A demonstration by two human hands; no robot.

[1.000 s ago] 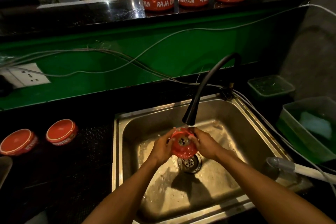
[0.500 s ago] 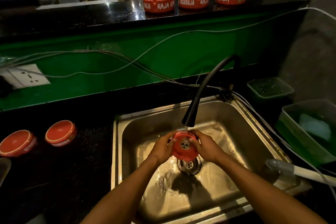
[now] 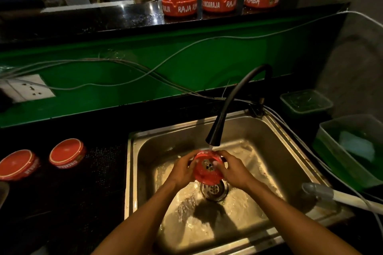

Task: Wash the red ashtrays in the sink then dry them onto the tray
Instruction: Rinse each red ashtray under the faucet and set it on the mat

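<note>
Step in hand: rinsing. The left hand (image 3: 182, 168) and right hand (image 3: 235, 170) grip one red ashtray (image 3: 207, 168), fingers curled around its rim, under the black faucet (image 3: 214, 135) above the sink (image 3: 275, 128) drain. Next move, by judgement: carry it left to the dark mat (image 3: 99, 170), beside two inverted ashtrays (image 3: 67, 153). Three upright ashtrays (image 3: 219, 2) stand on the far counter (image 3: 83, 20).
</note>
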